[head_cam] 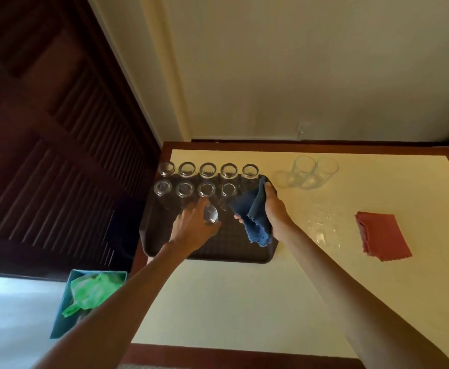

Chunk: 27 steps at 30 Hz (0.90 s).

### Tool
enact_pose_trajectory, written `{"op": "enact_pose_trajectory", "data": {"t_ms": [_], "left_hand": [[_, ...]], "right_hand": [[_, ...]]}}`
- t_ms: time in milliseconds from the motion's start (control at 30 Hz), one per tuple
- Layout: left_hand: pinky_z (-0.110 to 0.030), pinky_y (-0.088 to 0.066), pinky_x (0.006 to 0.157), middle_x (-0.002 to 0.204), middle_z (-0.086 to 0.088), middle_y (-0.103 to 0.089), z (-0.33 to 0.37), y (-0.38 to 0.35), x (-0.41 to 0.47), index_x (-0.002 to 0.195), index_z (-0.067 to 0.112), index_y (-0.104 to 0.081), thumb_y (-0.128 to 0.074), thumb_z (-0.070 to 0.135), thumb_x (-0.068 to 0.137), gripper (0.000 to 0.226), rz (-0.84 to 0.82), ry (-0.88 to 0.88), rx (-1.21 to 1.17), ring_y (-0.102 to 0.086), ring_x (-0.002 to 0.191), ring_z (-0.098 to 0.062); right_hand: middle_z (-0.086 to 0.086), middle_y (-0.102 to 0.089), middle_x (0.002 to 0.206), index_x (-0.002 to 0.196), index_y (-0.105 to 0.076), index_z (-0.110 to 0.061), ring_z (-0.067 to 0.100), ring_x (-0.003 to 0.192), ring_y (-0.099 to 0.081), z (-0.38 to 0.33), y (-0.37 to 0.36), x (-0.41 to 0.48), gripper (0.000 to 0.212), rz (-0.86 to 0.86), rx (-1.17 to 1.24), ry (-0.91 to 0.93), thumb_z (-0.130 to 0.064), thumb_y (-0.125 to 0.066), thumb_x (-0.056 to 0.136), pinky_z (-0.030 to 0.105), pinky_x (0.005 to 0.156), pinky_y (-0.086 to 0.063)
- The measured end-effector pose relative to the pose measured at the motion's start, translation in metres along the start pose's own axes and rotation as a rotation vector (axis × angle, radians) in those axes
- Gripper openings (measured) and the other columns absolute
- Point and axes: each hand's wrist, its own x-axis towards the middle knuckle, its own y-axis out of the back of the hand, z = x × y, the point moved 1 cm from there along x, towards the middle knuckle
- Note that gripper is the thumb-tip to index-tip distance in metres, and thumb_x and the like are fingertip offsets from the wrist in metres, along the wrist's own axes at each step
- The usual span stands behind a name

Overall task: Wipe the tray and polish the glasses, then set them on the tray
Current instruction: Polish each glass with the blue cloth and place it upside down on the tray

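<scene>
**Glass being set down.** My left hand (191, 227) grips one glass (210, 215) from above, fingers curled round its wall, low over the dark tray (218, 258). Whether the glass already touches the tray I cannot tell. Just right of that hand, my right hand (275, 209) clutches the bunched blue cloth (255, 217), whose folds hang between the two hands.

Just beyond my left fingertips, nine glasses stand mouth-down on the tray in two rows, four in the near row (184, 189) and five in the far row (207, 170). The near row seems to have a gap at its right end, partly behind the cloth.

**Step, as judged.** This polished glass is being placed, and most of the task looks done. To do the step well, I should:
- hold the glass by the wall only;
- lower it straight and mouth-down like the others, in line with a row;
- keep it apart from its neighbours so nothing knocks;
- keep the hanging cloth clear of the standing glasses.

**Surroundings.** Beyond and right of my right hand, two upright glasses (313, 171) stand close together on the pale table (244, 302). Right of my right wrist lie faint clear shapes (321, 227), probably more glassware, too washed out to count. Further right lies a folded red cloth (383, 235). Under my left forearm, beside the table, sits a blue bin (63, 315) with a green liner
</scene>
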Motion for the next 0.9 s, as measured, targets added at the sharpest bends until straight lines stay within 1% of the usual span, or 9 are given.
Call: {"op": "enact_pose_trajectory", "data": {"t_ms": [133, 233, 367, 567, 633, 700, 733, 833, 900], "left_hand": [[-0.048, -0.062, 0.083, 0.112, -0.006, -0.071, -0.006, -0.017, -0.002, 0.122, 0.024, -0.055, -0.083, 0.037, 0.082, 0.051, 0.000, -0.033, 0.071, -0.070, 0.102, -0.029], [-0.048, -0.061, 0.088, 0.119, -0.010, -0.070, -0.007, -0.022, -0.004, 0.129, 0.021, -0.056, -0.082, 0.036, 0.085, 0.053, 0.004, -0.039, 0.106, -0.068, 0.109, -0.032], [-0.051, -0.060, 0.090, 0.123, -0.012, -0.068, -0.013, -0.030, -0.006, 0.135, 0.021, -0.053, -0.085, 0.037, 0.083, 0.063, 0.010, -0.003, 0.099, -0.065, 0.115, -0.034], [-0.058, -0.047, 0.109, 0.150, -0.013, -0.053, -0.022, -0.013, 0.015, 0.156, 0.027, -0.029, -0.074, 0.078, 0.068, 0.112, -0.292, 0.082, 0.184, -0.050, 0.139, -0.042], [-0.050, -0.049, 0.109, 0.144, -0.009, -0.061, -0.015, 0.014, 0.020, 0.148, 0.023, -0.046, -0.075, 0.064, 0.080, 0.085, -0.347, 0.052, 0.197, -0.057, 0.134, -0.035], [-0.037, -0.054, 0.097, 0.120, -0.002, -0.071, 0.000, 0.044, 0.024, 0.120, 0.022, -0.069, -0.067, 0.031, 0.098, 0.024, -0.277, 0.024, 0.109, -0.067, 0.119, -0.026], [-0.032, -0.053, 0.087, 0.107, 0.000, -0.071, 0.008, 0.057, 0.026, 0.107, 0.022, -0.072, -0.060, 0.024, 0.102, 0.014, -0.202, 0.028, 0.031, -0.069, 0.109, -0.023], [-0.026, -0.049, 0.072, 0.100, -0.001, -0.072, 0.032, 0.086, 0.027, 0.105, 0.012, -0.076, -0.057, 0.051, 0.102, 0.044, -0.196, 0.119, -0.253, -0.067, 0.090, -0.016], [-0.032, -0.057, 0.084, 0.112, 0.002, -0.075, 0.039, 0.094, 0.025, 0.112, 0.022, -0.078, -0.063, 0.067, 0.089, 0.052, -0.317, 0.127, -0.333, -0.069, 0.103, -0.016]], "right_hand": [[0.016, -0.068, 0.119, 0.128, -0.055, -0.011, 0.034, 0.108, -0.066, 0.009, 0.002, 0.006, 0.084, -0.044, -0.015, -0.068, -0.082, -0.045, 0.083, 0.050, 0.104, -0.050], [0.009, -0.064, 0.122, 0.126, -0.053, -0.019, 0.026, 0.112, -0.061, 0.005, -0.001, 0.001, 0.064, -0.059, -0.046, -0.042, -0.072, -0.051, 0.089, 0.041, 0.107, -0.044], [0.009, -0.065, 0.110, 0.110, -0.058, -0.018, 0.024, 0.103, -0.062, 0.002, -0.004, -0.001, 0.049, -0.193, -0.147, -0.020, -0.063, -0.060, 0.089, 0.039, 0.099, -0.047], [0.014, -0.064, 0.106, 0.105, -0.060, -0.014, 0.026, 0.094, -0.060, 0.003, -0.001, -0.016, 0.026, -0.309, -0.268, 0.025, -0.037, -0.060, 0.093, 0.038, 0.087, -0.047], [0.011, -0.063, 0.100, 0.103, -0.060, -0.013, 0.023, 0.091, -0.058, 0.000, 0.001, -0.023, 0.026, -0.351, -0.241, 0.043, -0.036, -0.059, 0.090, 0.035, 0.082, -0.044], [0.012, -0.064, 0.099, 0.105, -0.061, -0.012, 0.024, 0.092, -0.057, -0.005, -0.001, -0.031, 0.036, -0.395, -0.225, 0.062, -0.040, -0.063, 0.082, 0.035, 0.081, -0.040], [0.012, -0.064, 0.101, 0.107, -0.061, -0.011, 0.025, 0.094, -0.057, -0.010, -0.004, -0.037, 0.044, -0.412, -0.234, 0.070, -0.043, -0.065, 0.077, 0.035, 0.082, -0.040], [0.011, -0.064, 0.103, 0.107, -0.061, -0.014, 0.024, 0.094, -0.058, -0.025, -0.011, -0.051, 0.040, -0.472, -0.275, 0.118, -0.044, -0.062, 0.080, 0.033, 0.083, -0.041], [0.005, -0.062, 0.089, 0.096, -0.058, -0.017, 0.018, 0.083, -0.056, -0.037, -0.015, -0.066, 0.019, -0.493, -0.282, 0.158, -0.035, -0.052, 0.095, 0.028, 0.074, -0.041]]}}
